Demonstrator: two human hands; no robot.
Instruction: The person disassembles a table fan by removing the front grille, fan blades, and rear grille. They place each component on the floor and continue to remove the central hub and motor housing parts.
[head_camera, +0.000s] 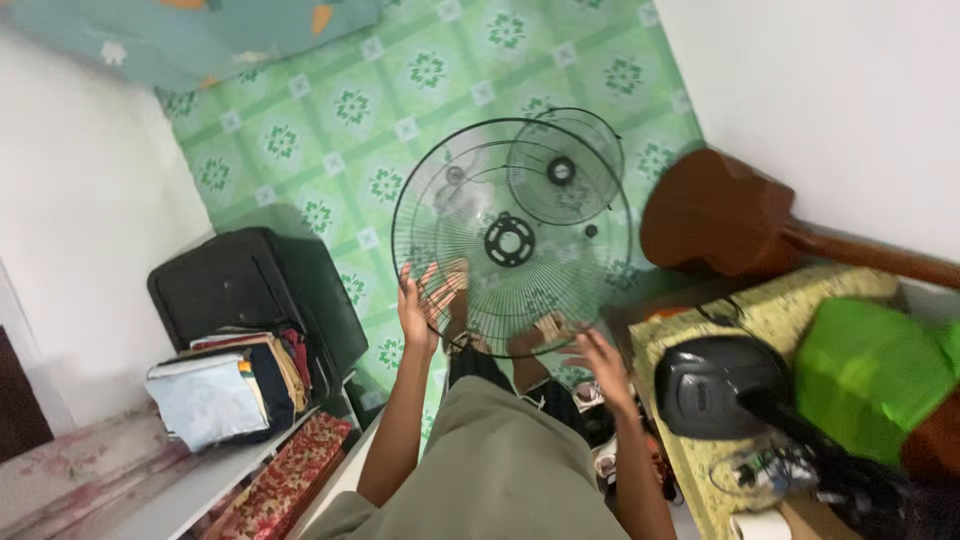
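Green floor (330, 130); fan grille (510, 235) between hands (420, 305).

The guitar (740, 225) neck runs off the right edge. The left hand (418, 310) lies partly behind the fan grille (510, 235) wires. Cables beside the fan motor housing (710, 385) blur, perhaps tangled.

Fan guard (510, 235) in the middle looks like thin black wire metal, slightly shiny. Guitar (715, 215) at right is glossy brown wood. Suitcase (250, 285) at left is matt black cloth.
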